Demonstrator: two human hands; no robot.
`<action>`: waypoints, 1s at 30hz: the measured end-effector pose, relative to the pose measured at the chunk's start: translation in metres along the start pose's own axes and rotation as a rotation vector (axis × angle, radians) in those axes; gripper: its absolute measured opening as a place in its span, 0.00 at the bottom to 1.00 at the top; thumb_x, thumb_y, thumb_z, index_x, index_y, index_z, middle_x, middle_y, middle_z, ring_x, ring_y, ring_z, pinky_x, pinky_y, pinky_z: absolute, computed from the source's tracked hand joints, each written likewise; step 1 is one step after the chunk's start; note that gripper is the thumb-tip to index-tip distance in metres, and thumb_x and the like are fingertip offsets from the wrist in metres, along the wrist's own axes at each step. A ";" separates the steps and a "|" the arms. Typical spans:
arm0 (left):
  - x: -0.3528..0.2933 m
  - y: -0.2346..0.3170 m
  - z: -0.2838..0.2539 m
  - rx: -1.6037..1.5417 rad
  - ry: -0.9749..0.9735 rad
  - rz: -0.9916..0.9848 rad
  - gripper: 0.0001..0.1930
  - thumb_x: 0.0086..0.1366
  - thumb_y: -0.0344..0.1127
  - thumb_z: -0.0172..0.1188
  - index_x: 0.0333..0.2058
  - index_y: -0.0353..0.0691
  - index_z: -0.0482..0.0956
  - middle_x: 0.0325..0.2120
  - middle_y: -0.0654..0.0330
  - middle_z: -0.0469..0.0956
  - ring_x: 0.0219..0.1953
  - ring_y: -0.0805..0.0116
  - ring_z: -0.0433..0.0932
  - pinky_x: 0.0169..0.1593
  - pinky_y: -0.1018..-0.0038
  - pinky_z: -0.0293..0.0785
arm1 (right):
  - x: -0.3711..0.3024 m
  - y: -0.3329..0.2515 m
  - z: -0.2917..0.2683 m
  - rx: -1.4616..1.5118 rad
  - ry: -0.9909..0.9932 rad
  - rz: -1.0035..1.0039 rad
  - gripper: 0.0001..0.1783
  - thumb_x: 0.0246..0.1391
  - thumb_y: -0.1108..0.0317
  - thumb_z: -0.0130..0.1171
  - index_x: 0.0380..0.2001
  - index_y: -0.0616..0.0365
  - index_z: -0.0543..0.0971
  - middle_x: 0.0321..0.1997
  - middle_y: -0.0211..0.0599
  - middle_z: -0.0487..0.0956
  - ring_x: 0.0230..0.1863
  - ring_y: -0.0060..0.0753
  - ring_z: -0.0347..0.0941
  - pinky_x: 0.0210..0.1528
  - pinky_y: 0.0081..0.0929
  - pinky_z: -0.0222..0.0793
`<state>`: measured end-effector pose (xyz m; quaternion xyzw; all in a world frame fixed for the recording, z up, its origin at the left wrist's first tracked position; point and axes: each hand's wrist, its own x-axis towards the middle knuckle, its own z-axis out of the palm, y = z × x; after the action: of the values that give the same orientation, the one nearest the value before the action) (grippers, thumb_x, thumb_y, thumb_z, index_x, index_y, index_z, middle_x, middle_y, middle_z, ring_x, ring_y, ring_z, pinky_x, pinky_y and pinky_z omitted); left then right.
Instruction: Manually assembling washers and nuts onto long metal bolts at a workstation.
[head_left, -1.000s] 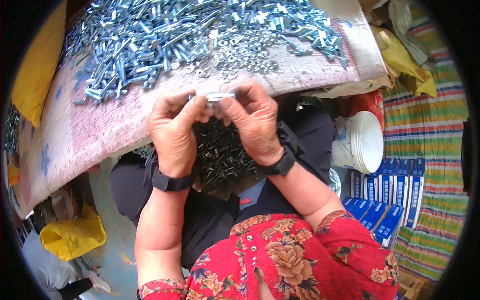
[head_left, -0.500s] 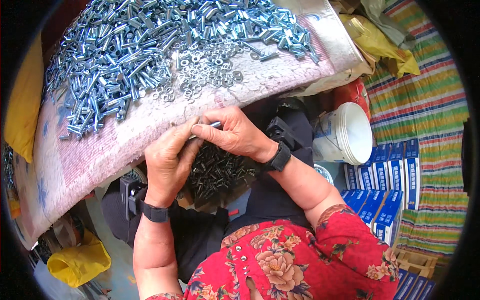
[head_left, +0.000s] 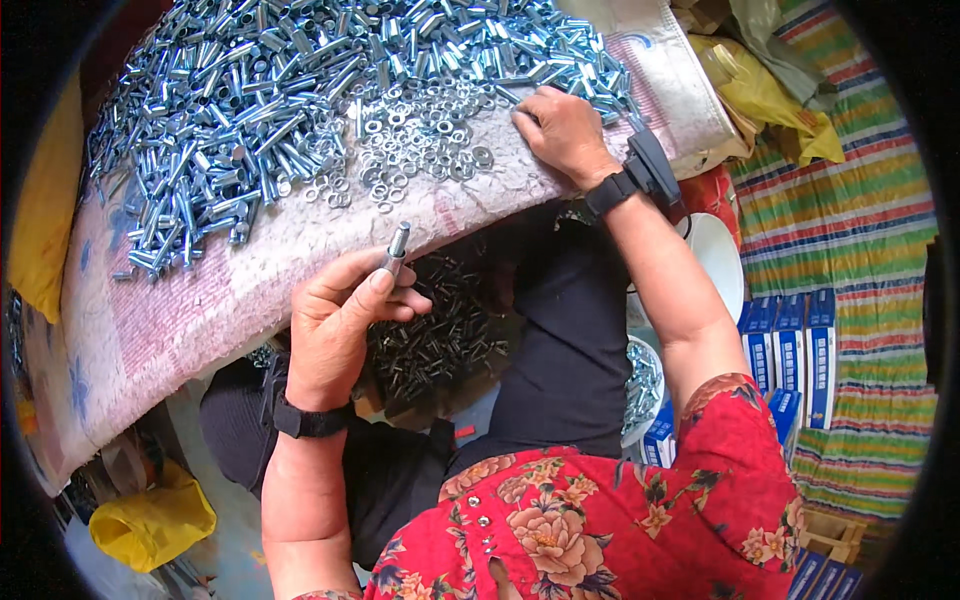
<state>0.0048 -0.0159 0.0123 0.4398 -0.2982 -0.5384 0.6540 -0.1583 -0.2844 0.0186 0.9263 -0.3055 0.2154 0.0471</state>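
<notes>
A silver, cylindrical metal fastener (head_left: pixel 399 240) stands tilted in the person's left hand (head_left: pixel 340 310), at the near edge of the worktop. Thumb and forefinger are clamped on its lower part, its narrower tip points up and away from the body, and the other fingers curl loosely below. The right hand (head_left: pixel 568 132) reaches over the right part of the worktop, fingers bent and close together; I cannot tell from here whether they grip anything. A loose silver metal piece (head_left: pixel 507 95) lies just beside those fingertips.

Black fabric bands circle both wrists, the right one (head_left: pixel 611 193) carrying a flat black device (head_left: pixel 652 167). The worktop (head_left: pixel 285 250) is covered by a fuzzy pink-and-white cloth. A broad heap of shiny silver metal tubes (head_left: pixel 250 105) spreads across it toward the far edge, and a patch of flat silver ring washers (head_left: pixel 425 140) lies between that heap and the near edge.

Below the near edge, a mass of small dark metal pieces (head_left: pixel 430 345) sits between the knees. To the right stand a white plastic bucket (head_left: pixel 725 265), partly behind the forearm, a round white bowl of silver pieces (head_left: pixel 643 390) and blue-and-white cardboard boxes (head_left: pixel 790 345).
</notes>
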 end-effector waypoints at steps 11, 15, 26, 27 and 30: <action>0.002 -0.002 -0.002 -0.042 0.064 -0.020 0.14 0.61 0.34 0.51 0.42 0.32 0.71 0.33 0.54 0.77 0.26 0.73 0.75 0.28 0.84 0.68 | 0.024 -0.009 0.010 -0.169 -0.082 0.014 0.14 0.46 0.58 0.51 0.21 0.56 0.78 0.23 0.40 0.76 0.28 0.44 0.74 0.32 0.38 0.70; 0.001 0.000 -0.004 -0.067 0.056 -0.043 0.13 0.61 0.34 0.50 0.42 0.34 0.72 0.33 0.54 0.77 0.25 0.74 0.75 0.26 0.85 0.67 | 0.029 -0.001 0.009 -0.068 -0.156 -0.062 0.11 0.45 0.60 0.54 0.19 0.55 0.76 0.24 0.40 0.75 0.28 0.47 0.72 0.30 0.39 0.67; 0.004 -0.009 -0.003 -0.044 0.037 -0.023 0.11 0.61 0.34 0.51 0.41 0.35 0.72 0.31 0.56 0.77 0.24 0.76 0.74 0.26 0.85 0.66 | 0.024 -0.005 0.015 -0.094 -0.022 -0.056 0.04 0.48 0.67 0.49 0.26 0.55 0.70 0.26 0.40 0.74 0.29 0.49 0.71 0.27 0.42 0.66; 0.004 -0.010 -0.003 -0.018 0.040 -0.017 0.11 0.61 0.34 0.51 0.41 0.35 0.72 0.31 0.56 0.77 0.24 0.76 0.74 0.26 0.85 0.66 | 0.022 -0.008 0.015 0.083 0.102 -0.126 0.05 0.49 0.68 0.50 0.29 0.56 0.72 0.25 0.42 0.74 0.25 0.45 0.72 0.26 0.38 0.65; -0.001 -0.007 -0.002 0.023 0.031 -0.007 0.11 0.61 0.34 0.51 0.41 0.36 0.72 0.31 0.57 0.78 0.24 0.77 0.74 0.27 0.85 0.67 | 0.000 -0.070 -0.027 0.809 -0.040 -0.005 0.07 0.53 0.69 0.50 0.31 0.61 0.75 0.19 0.32 0.73 0.21 0.22 0.67 0.24 0.21 0.63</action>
<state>0.0035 -0.0151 0.0056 0.4566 -0.2926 -0.5304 0.6516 -0.1272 -0.2214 0.0464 0.8748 -0.1945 0.3002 -0.3266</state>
